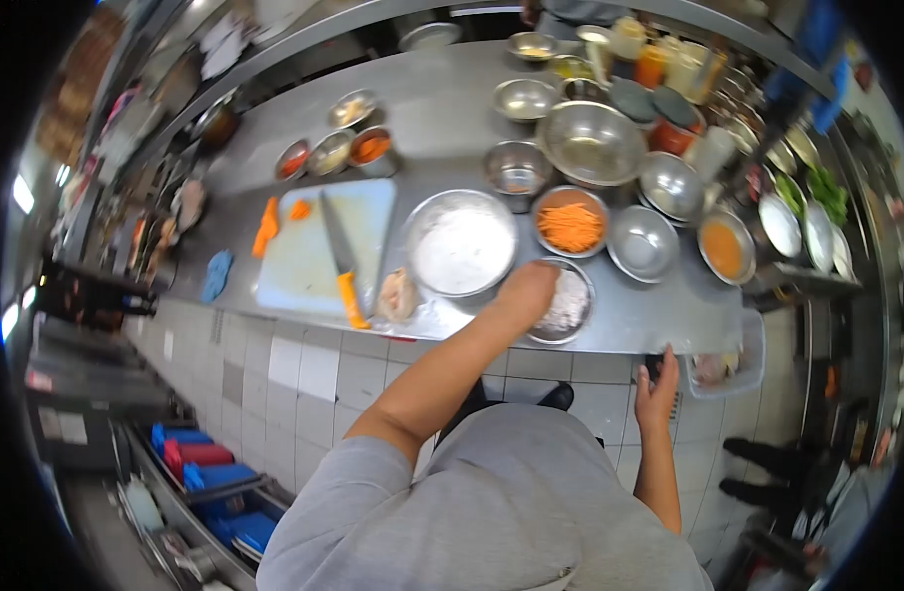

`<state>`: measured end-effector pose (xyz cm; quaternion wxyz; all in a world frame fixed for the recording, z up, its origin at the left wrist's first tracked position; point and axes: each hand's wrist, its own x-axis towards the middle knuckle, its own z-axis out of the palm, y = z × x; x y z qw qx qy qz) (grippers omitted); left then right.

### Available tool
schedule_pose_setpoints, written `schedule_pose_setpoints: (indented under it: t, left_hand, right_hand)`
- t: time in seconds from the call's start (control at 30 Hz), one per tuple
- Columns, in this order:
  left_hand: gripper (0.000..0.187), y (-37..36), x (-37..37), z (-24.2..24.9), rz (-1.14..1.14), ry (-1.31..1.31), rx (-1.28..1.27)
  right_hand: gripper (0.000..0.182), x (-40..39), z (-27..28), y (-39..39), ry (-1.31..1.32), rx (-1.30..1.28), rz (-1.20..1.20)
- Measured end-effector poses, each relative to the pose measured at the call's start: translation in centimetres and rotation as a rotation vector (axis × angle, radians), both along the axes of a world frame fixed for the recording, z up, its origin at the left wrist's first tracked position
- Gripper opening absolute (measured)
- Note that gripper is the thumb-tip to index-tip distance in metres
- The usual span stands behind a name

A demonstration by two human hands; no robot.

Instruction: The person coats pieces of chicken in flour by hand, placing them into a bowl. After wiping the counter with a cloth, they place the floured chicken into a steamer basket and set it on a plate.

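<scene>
My left hand [531,294] reaches over the left side of a small metal bowl [592,307] near the table's front edge. Its fingers are curled together, and what they hold, if anything, is hidden. Pale, flour-dusted pieces [570,298] lie in that bowl. Behind and to the left stands a wide bowl of white flour [462,241]. Just beyond my hand is a bowl of orange shredded carrot [570,227]. My right hand [657,389] is beside the table's front edge at the right, open, its fingers apart and holding nothing.
A white cutting board [304,266] carries a knife with an orange handle [349,295]. A pale raw piece of meat [398,295] lies beside it. More metal bowls [644,241] crowd the right. A clear plastic tub [747,369] sits below the table's right corner; another person's legs [767,473] show nearby.
</scene>
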<state>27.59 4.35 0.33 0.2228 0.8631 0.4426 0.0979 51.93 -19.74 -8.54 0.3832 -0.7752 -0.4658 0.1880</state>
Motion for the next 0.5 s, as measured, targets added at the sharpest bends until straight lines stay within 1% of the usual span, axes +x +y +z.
schedule_pose_setpoints:
  t: [0.07, 0.1, 0.17, 0.23, 0.27, 0.3, 0.33, 0.37, 0.4, 0.43, 0.47, 0.5]
  left_hand:
    - [0.023, -0.5, -1.9, 0.8, 0.058, -0.12, 0.002]
    - [0.023, -1.2, -3.2, 2.2, 0.076, -0.122, 0.001]
    - [0.024, -2.4, -7.0, 5.6, 0.217, -0.364, -0.037]
    - [0.027, -2.8, -12.6, 6.6, 0.286, -0.364, 0.028]
    - [0.026, -2.7, -15.5, 6.5, 0.33, -0.295, 0.082]
    - [0.025, -2.3, -18.2, 5.9, 0.373, -0.228, 0.136]
    - [0.023, -1.3, -20.5, 4.9, 0.453, -0.101, 0.082]
    - [0.023, -0.4, -22.3, 3.2, 0.529, 0.027, 0.027]
    - [0.023, 0.3, -23.7, 0.1, 0.521, 0.014, 0.021]
    - [0.024, 1.3, -25.1, -3.4, 0.46, 0.147, 0.072]
    - [0.025, 1.9, -26.2, -5.1, 0.404, 0.283, 0.128]
    - [0.025, 1.7, -26.1, -5.2, 0.414, 0.279, 0.135]
  right_hand:
    - [0.064, -0.3, 0.0, 0.5, -0.013, -0.014, 0.016]
    - [0.064, -0.4, 0.0, 0.5, -0.042, 0.017, -0.002]
    - [0.063, -0.4, 1.0, 0.7, -0.077, 0.044, -0.027]
    - [0.06, -1.0, 2.8, 1.4, -0.053, 0.074, -0.085]
    - [0.06, -1.4, 3.5, 1.8, -0.06, 0.07, -0.095]
    - [0.055, -1.9, 4.3, 2.3, -0.074, 0.165, -0.082]
    - [0.051, -2.4, 4.9, 2.8, -0.093, 0.258, -0.069]
    - [0.051, -2.9, 5.4, 3.1, -0.108, 0.251, -0.081]
    - [0.043, -3.6, 5.8, 3.7, -0.126, 0.286, 0.049]
    - [0.035, -4.6, 6.3, 4.7, -0.14, 0.325, 0.184]
    - [0.03, -6.2, 7.5, 6.0, -0.157, 0.37, 0.307]
    - [0.025, -8.2, 8.9, 7.3, -0.17, 0.415, 0.435]
